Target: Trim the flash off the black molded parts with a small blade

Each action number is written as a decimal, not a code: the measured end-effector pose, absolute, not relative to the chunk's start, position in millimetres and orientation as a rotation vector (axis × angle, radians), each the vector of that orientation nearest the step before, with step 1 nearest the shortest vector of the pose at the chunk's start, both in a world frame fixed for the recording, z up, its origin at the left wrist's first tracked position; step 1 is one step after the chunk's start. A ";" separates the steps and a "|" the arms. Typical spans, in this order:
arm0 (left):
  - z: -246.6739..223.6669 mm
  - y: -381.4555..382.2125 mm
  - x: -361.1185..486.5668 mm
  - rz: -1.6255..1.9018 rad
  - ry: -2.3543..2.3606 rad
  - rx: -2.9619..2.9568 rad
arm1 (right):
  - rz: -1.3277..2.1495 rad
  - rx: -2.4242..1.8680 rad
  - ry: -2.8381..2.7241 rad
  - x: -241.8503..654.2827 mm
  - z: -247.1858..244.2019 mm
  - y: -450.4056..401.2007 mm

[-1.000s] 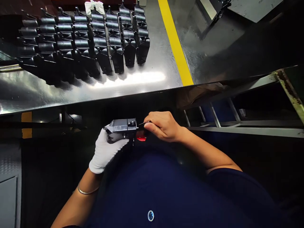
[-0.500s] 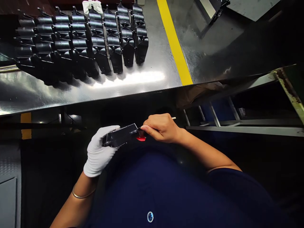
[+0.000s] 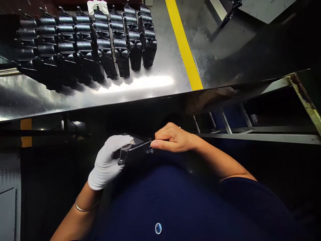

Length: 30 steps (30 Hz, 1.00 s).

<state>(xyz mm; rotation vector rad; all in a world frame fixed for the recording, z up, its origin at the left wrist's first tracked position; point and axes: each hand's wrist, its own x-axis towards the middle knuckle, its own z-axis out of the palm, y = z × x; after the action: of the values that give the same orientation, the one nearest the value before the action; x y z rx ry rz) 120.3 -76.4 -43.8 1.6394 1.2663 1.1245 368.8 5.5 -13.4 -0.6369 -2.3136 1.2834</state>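
- Left hand (image 3: 106,164), white-gloved: closed around a black moulded plastic housing (image 3: 135,150), which is grasped against the palm.
- Right hand (image 3: 174,139), bare: fingers are curled, with the index fingertip (image 3: 152,144) placed at the housing's far end beside two small metal fittings (image 3: 150,151). Whether the housing is gripped by this hand cannot be told.
- Housing is held in front of the torso, below the table edge, above a navy shirt (image 3: 163,207).
- Stainless steel table (image 3: 75,103) lies beyond the hands, well apart from them.
- Rows of black moulded parts (image 3: 100,43) are stood closely together on the table.
- White cloth (image 3: 97,6) is seen beyond the rows.
- Yellow stripe (image 3: 183,40) is seen to the right of the rows.
- Metal bracelet (image 3: 84,209) is worn on the left wrist.
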 end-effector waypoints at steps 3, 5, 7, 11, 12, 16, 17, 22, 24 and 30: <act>-45.4 -74.8 116.5 0.936 1.413 1.268 | 1.133 -0.610 -2.310 365.6 -14.0 6.8; -46.8 -71.3 111.7 0.804 1.412 1.097 | 0.928 -0.598 -2.326 359.9 -14.2 8.8; -47.8 -66.8 107.0 0.709 1.350 1.071 | 0.715 -0.563 -2.365 352.6 -13.4 11.2; -47.9 -60.0 103.6 0.600 1.235 1.131 | 0.507 -0.456 -2.451 341.0 -11.4 14.2; -48.0 -59.2 104.0 0.591 1.222 1.136 | 0.487 -0.446 -2.449 339.8 -11.8 14.5; -51.0 -58.8 106.2 0.597 1.226 1.134 | 0.430 -0.480 -2.397 339.9 -16.7 14.3; -52.1 -59.1 106.5 0.604 1.232 1.130 | 0.413 -0.482 -2.385 340.3 -18.1 14.1; -53.2 -59.5 107.4 0.646 1.246 1.067 | 0.347 -0.506 -2.366 340.2 -21.6 13.1; -51.4 -58.9 108.3 0.648 1.254 1.071 | 0.361 -0.571 -2.380 339.3 -21.7 12.7; -50.9 -59.0 110.7 0.683 1.233 1.060 | 0.360 -0.560 -2.387 337.6 -21.9 11.1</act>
<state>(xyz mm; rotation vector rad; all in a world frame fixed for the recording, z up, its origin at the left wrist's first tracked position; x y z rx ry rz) 110.7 -59.0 -50.9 1.0602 1.2333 0.6827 337.6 11.1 -21.9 -0.5597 -2.3869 0.3603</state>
